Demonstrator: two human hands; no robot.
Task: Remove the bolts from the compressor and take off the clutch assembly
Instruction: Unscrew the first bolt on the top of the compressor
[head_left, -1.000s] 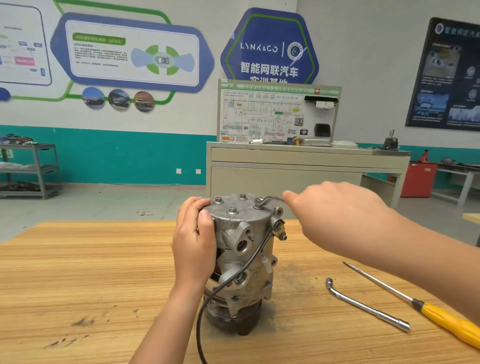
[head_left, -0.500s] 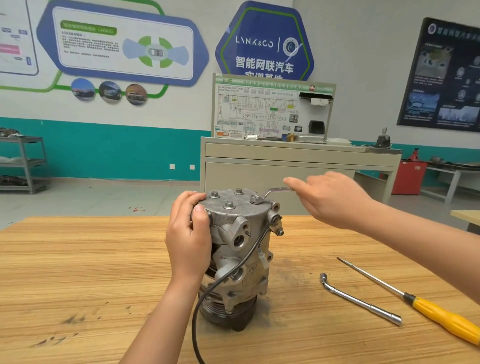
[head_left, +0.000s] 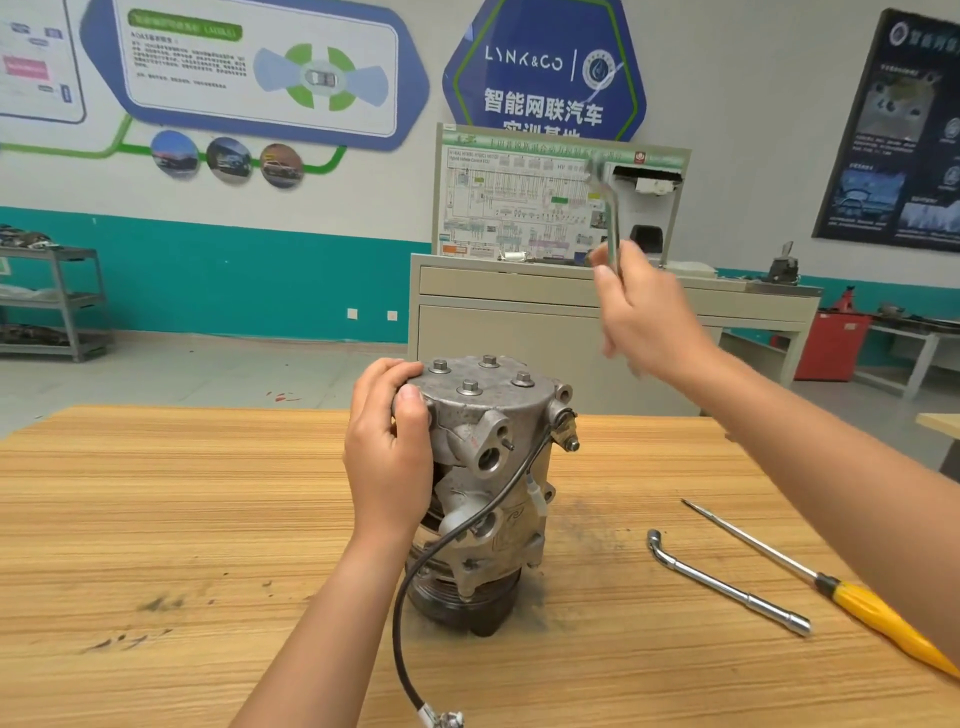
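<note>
Standing on end mid-table (head_left: 156, 519), the compressor (head_left: 493, 467) rests clutch (head_left: 462, 597) down, so its bolts (head_left: 470, 387) face up for reach from above. Four heads visible, all seated. Grip: left hand (head_left: 389, 457) wraps the top rim, thumb in front, likely bracing the body against turning. The right hand (head_left: 649, 322) pinches a thin wrench (head_left: 613, 223) upright, well above the housing; tool blurred, head type unclear. Probably between bolts. L-wrench (head_left: 727, 587) and screwdriver (head_left: 779, 561) lie to the right, near. Black cable (head_left: 410, 597) trails to the near edge.
</note>
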